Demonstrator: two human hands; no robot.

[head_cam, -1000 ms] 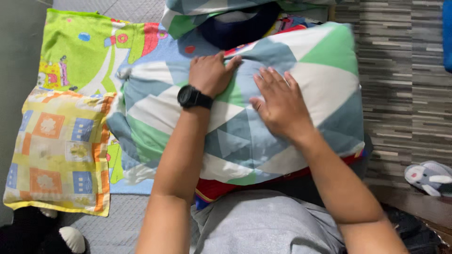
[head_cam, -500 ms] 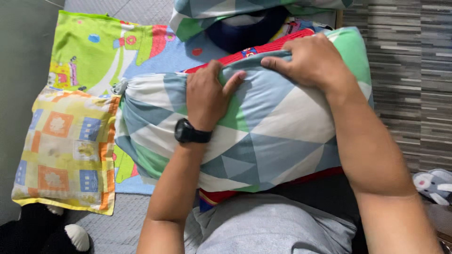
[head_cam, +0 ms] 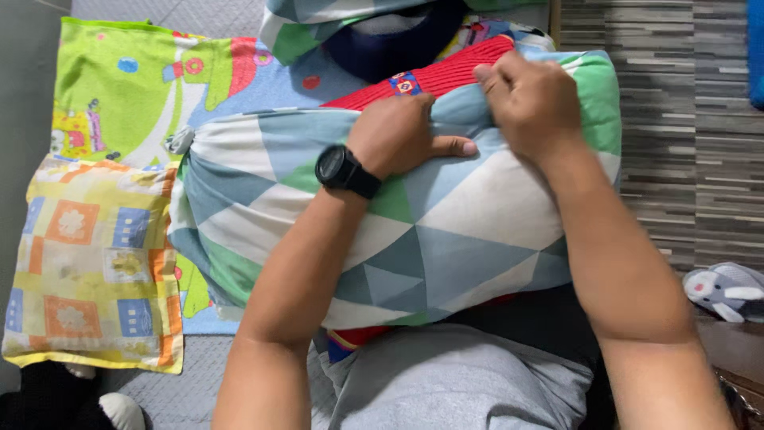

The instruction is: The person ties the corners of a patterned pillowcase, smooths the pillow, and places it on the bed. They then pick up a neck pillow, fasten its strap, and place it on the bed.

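Grey floor mats (head_cam: 203, 390) are lying under everything, and a striped wall (head_cam: 676, 119) is standing at 3 o'clock. A big pillow (head_cam: 446, 239) with blue, green and white triangles is sitting in the middle, resting against the person's grey lap (head_cam: 454, 382). The left hand (head_cam: 398, 135), with a black watch (head_cam: 346, 171) on its wrist, is squeezing the pillow cover's top edge, its grip closed on the cloth with the thumb sticking out. The right hand (head_cam: 529, 99) is pinching the same edge just beside it, at 1 o'clock, fingers tight together on the cloth. A red pillow (head_cam: 446, 76) is peeking out of the cover at 12 o'clock. A small yellow checked pillow (head_cam: 87, 263) is lying at 9 o'clock on a bright cartoon sheet (head_cam: 127, 87). A grey bunny slipper (head_cam: 724, 291) is sitting at 4 o'clock.
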